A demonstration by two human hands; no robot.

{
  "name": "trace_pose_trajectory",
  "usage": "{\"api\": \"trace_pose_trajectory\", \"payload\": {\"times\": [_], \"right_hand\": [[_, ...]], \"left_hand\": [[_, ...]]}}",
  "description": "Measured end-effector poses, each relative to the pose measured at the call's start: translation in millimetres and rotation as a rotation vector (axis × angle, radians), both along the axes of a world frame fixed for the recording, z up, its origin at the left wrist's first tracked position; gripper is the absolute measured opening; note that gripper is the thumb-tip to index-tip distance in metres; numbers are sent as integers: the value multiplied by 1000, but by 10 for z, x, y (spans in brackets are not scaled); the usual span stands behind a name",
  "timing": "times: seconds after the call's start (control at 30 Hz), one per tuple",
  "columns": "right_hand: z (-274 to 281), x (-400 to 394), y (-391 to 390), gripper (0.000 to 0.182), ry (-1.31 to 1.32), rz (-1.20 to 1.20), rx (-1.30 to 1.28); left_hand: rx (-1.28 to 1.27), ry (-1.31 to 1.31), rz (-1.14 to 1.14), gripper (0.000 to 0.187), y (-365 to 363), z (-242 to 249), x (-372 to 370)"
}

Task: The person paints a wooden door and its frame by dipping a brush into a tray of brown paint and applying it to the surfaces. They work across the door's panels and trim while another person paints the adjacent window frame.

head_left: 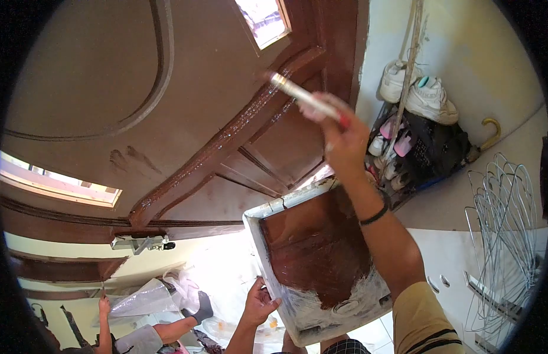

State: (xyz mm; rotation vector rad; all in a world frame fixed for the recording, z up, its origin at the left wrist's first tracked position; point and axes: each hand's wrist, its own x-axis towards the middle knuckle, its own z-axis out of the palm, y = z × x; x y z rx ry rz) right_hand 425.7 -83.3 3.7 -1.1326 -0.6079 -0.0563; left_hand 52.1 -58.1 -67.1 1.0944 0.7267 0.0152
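My right hand (339, 127) is closed around the pale handle of a paintbrush (297, 91), which has a red end. Its dark bristles are at the curved moulding of a brown panelled door (227, 138); blur hides whether they touch. Wet, shiny brown streaks run along that moulding. Below, my left hand (262, 304) grips the left edge of a white plastic tray (275, 304), thumb toward the tray and fingers partly hidden. Brown paint (318, 245) coats much of the tray's inside, with white smears near its lower end.
White shoes (430, 100) sit atop a dark rack (442, 144) at right, beside a stick and an umbrella handle (492, 133). Wire hangers (504, 236) hang below. Another person's raised arm (104, 318) and leg show at lower left, near plastic sheeting (147, 300).
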Motion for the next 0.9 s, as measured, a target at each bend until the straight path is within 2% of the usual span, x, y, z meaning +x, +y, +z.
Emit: {"api": "trace_pose_trajectory", "payload": {"times": [0.17,0.27,0.3,0.4,0.5,0.6,0.73,0.9], "right_hand": [[118,483,5,23,33,-130,265],[146,468,-24,25,19,-289,299],[128,432,20,24,8,-324,290],[14,186,245,21,-105,-393,30],[57,-105,347,18,-290,-341,-8],[84,-285,267,18,-217,-177,33],[117,-286,103,19,32,70,208],[113,194,71,26,65,-59,245]], "left_hand": [[10,-25,17,50,-7,1,-16],[9,-24,9,52,-5,-11,-54],[8,-25,6,52,4,-12,-64],[12,-49,13,53,1,9,-47],[21,-26,-15,54,9,12,-67],[6,-44,2,53,-7,-3,-80],[-13,-43,6,53,-17,0,-66],[3,-30,-14,53,6,-12,-90]]}}
